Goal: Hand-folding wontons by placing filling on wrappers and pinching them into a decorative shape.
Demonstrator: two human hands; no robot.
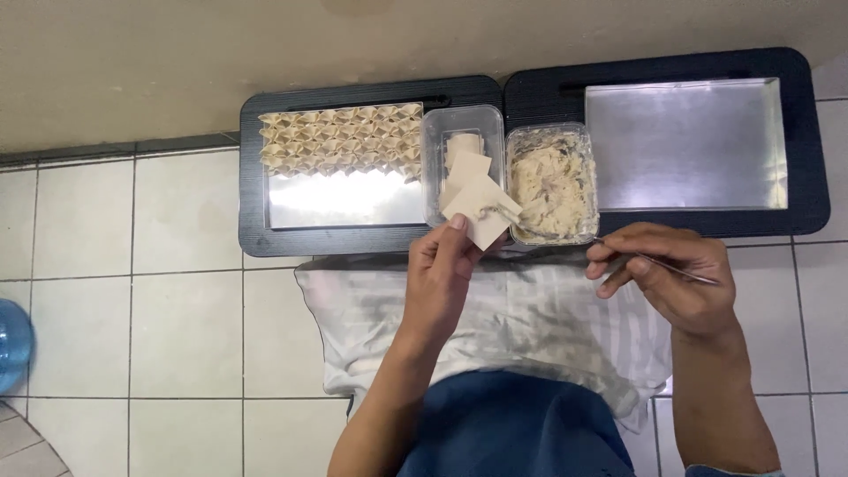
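My left hand [442,274] holds a square dumpling wrapper [481,212] with a dab of filling on it, just in front of two clear tubs. My right hand [667,274] grips a thin metal utensil [658,261] whose tip reaches toward the wrapper. The left tub [431,168] holds a stack of square wrappers. The right tub [583,146] is full of pale minced filling [552,181]. Rows of folded dumplings [340,137] fill the far part of a metal tray [344,203] on the left.
Two black lap tables [256,238] [808,212] stand side by side on the tiled floor against the wall. The right one carries a bare metal tray [685,146]. A striped cloth [512,318] lies under my arms. A blue bottle [13,340] sits at the far left.
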